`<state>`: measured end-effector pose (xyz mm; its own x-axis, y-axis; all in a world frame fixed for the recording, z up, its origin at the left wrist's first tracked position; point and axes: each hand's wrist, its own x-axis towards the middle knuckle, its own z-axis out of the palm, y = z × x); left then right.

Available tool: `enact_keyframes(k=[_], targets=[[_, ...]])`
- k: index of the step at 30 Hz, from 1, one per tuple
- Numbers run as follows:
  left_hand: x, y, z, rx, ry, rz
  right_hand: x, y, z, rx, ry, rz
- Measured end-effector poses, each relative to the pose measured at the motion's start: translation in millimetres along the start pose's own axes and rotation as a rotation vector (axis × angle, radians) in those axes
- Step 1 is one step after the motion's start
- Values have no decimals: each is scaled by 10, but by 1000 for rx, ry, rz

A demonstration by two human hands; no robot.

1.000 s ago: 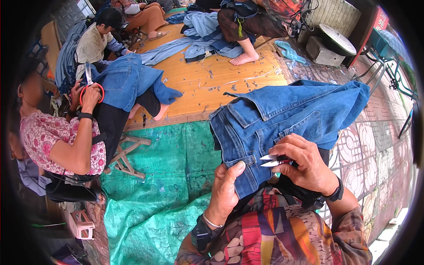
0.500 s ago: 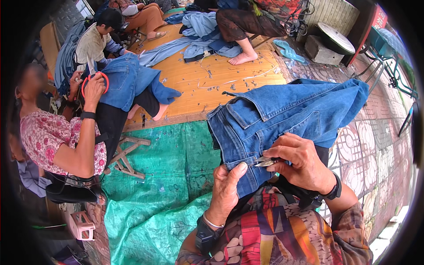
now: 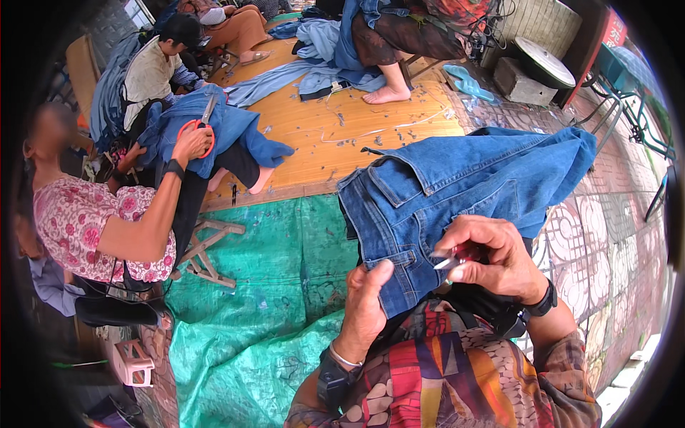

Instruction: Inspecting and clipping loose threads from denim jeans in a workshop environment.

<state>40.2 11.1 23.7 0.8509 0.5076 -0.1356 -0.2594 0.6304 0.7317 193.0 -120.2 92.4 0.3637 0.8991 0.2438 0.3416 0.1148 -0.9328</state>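
Blue jeans (image 3: 471, 171) lie across my lap, with the waistband toward me and the legs running off to the upper right. My left hand (image 3: 364, 303) pinches the waistband edge, thumb on top, beside a belt loop. In my right hand (image 3: 492, 260) is a small pair of thread snips (image 3: 449, 262), its pale blades pointing left just above the denim. The blades are slightly blurred and stand apart from the waistband. My right fingers hide most of the snips' body.
At left, a co-worker (image 3: 107, 221) holds red-handled scissors (image 3: 197, 135) over other jeans (image 3: 235, 135). A green tarp (image 3: 264, 285) covers the ground. Beyond it lies an orange mat (image 3: 385, 150) with scraps and denim. A folding wooden stool (image 3: 207, 253) and pink stool (image 3: 130, 362) stand left.
My right hand has drawn the snips slightly right, away from the waistband. My left hand keeps its hold. The co-worker's scissors have moved right and down onto the denim.
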Motion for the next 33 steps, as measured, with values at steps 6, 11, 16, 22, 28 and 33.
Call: enact_keyframes(k=[6,11,16,22,28,33], targets=[[33,-3,15,-170,45,-59,73,-34,144,-326,-40,-20],[-33,-28,-88,37,30,-101,4,121,249,-619,-141,-107],[-56,-147,-138,-5,102,-58,-2,218,227,-462,-149,-117],[-68,-413,-398,24,169,-4,-52,269,234,-388,-140,-86],[-110,-268,-323,148,192,-10,-100,415,243,-336,-162,-20],[-124,-238,-260,133,186,-83,-150,419,237,-389,-180,2]])
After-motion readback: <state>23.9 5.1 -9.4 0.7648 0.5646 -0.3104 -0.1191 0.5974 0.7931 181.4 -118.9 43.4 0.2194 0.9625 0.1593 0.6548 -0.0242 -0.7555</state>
